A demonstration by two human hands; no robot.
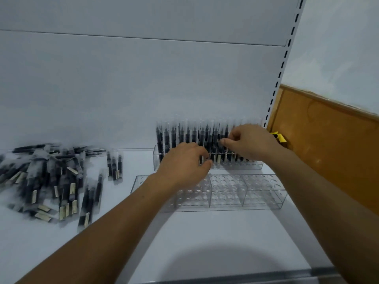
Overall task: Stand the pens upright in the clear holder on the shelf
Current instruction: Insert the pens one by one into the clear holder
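Note:
A clear holder (pixel 258 165) at the back of the white shelf is packed with upright black pens (pixel 170 138). My left hand (pixel 182 162) reaches to its front, fingers curled around the lower end of one pen. My right hand (pixel 248 141) is pinched on the upper part of pens in the same holder; which pen it grips is blurred. A second clear holder (pixel 264 191) with round holes lies in front, with no pens in it. A loose pile of black pens (pixel 51 181) lies on the shelf at the left.
Three pens (pixel 114 167) lie side by side between the pile and the holders. A slotted shelf upright (pixel 281 74) rises at the right, with a wooden panel (pixel 328 144) and a yellow tag (pixel 279 136) beyond it. The shelf's front edge (pixel 246 277) runs along the bottom.

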